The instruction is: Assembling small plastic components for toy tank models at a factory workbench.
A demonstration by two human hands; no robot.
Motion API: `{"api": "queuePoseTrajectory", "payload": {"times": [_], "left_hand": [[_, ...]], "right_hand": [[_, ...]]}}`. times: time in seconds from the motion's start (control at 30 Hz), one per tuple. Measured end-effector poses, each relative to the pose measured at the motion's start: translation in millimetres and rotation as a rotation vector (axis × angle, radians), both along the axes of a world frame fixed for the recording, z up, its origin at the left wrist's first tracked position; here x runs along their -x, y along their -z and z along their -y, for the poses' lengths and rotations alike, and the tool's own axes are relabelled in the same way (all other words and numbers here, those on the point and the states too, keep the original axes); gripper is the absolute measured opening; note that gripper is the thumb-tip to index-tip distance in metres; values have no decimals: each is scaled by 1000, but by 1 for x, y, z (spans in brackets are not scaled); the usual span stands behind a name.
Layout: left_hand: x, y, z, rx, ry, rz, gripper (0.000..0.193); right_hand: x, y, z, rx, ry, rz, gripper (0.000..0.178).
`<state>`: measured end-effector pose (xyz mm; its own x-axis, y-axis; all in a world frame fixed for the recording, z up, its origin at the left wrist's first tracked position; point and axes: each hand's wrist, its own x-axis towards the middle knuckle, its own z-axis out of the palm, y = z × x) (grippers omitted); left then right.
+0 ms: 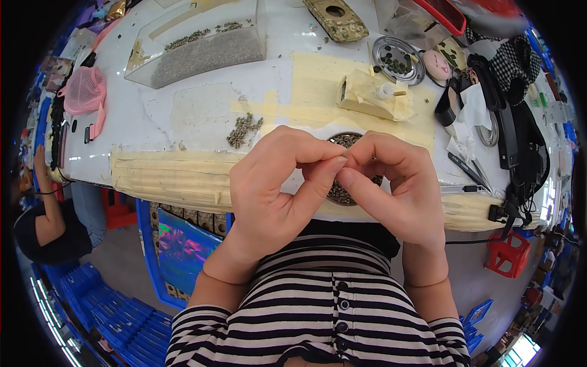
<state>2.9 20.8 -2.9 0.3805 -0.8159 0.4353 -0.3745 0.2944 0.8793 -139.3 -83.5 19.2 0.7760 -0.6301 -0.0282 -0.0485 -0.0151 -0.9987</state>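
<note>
My left hand [278, 183] and my right hand [394, 186] meet fingertip to fingertip above the near edge of the table. Each is closed in a pinch, thumb against forefinger, and whatever lies between them is too small to make out. Below and behind the fingers is a round dish [343, 194] of small brown parts, partly covered by both hands. Left of my left hand lies a loose heap of small greyish-brown parts [243, 129] on the white tabletop.
A clear bin [202, 61] of grey parts stands far left. A camouflage-painted model hull [336, 19], a tape-covered block [374, 96] and a round tin [397, 61] with green bits lie beyond my hands. Tweezers [476, 171] and straps sit right. Another person [55, 226] is at left.
</note>
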Motion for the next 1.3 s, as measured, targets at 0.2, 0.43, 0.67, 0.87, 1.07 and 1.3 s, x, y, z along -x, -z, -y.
{"api": "queuePoseTrajectory", "payload": {"times": [0.2, 0.43, 0.67, 0.87, 1.07, 1.3], "left_hand": [[2, 3, 1, 22, 17, -50, 13], [3, 11, 8, 180, -116, 101, 17], [10, 9, 2, 108, -88, -147, 16], [12, 12, 2, 102, -124, -156, 17], [13, 13, 2, 113, -158, -124, 17], [15, 13, 2, 119, -161, -169, 17]], "right_hand": [[1, 2, -1, 20, 3, -2, 8], [-1, 3, -6, -33, 52, 23, 7], [-2, 5, -7, -16, 48, 79, 7], [-4, 7, -9, -33, 70, 95, 6], [-6, 8, -13, -119, 99, 111, 5], [-6, 8, -13, -105, 94, 118, 5]]}}
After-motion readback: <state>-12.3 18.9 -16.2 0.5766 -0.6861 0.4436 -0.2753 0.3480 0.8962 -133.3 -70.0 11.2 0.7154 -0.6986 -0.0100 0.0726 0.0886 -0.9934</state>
